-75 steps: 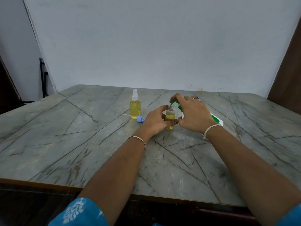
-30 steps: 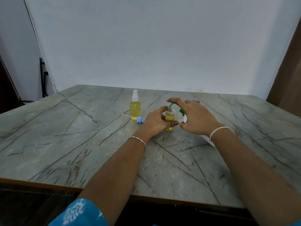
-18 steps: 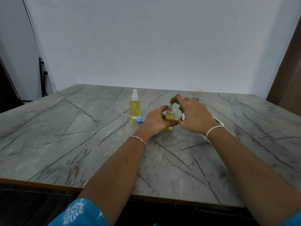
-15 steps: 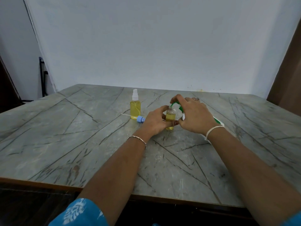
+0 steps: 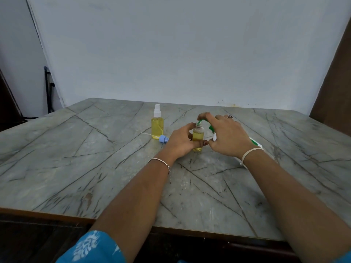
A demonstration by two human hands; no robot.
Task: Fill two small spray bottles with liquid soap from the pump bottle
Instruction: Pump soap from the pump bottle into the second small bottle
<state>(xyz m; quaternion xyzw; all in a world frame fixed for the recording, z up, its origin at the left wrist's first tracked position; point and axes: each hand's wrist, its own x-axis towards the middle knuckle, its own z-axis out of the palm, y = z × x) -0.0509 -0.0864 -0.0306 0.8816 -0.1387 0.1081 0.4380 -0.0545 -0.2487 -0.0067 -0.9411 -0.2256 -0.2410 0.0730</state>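
A small open spray bottle (image 5: 198, 134), partly full of yellow liquid, stands on the marble table (image 5: 95, 158). My left hand (image 5: 180, 143) grips it from the left, thumb and fingers curled round its body. My right hand (image 5: 228, 135) holds the white and green pump bottle (image 5: 255, 142), which lies tilted and is mostly hidden under the hand and wrist. The index finger rests on the green pump nozzle (image 5: 200, 121), whose tip sits at the small bottle's mouth. A second spray bottle (image 5: 157, 126), full of yellow liquid and capped in white, stands to the left.
A blue spray cap (image 5: 163, 139) with a thin white tube lies on the table beside the capped bottle. A white backdrop rises behind the table's far edge. The table's front edge runs just under my forearms.
A second ago my right hand lay flatter with the index finger stretched out; it has since curled back over the green pump head. The left hand and small bottle have stayed put.
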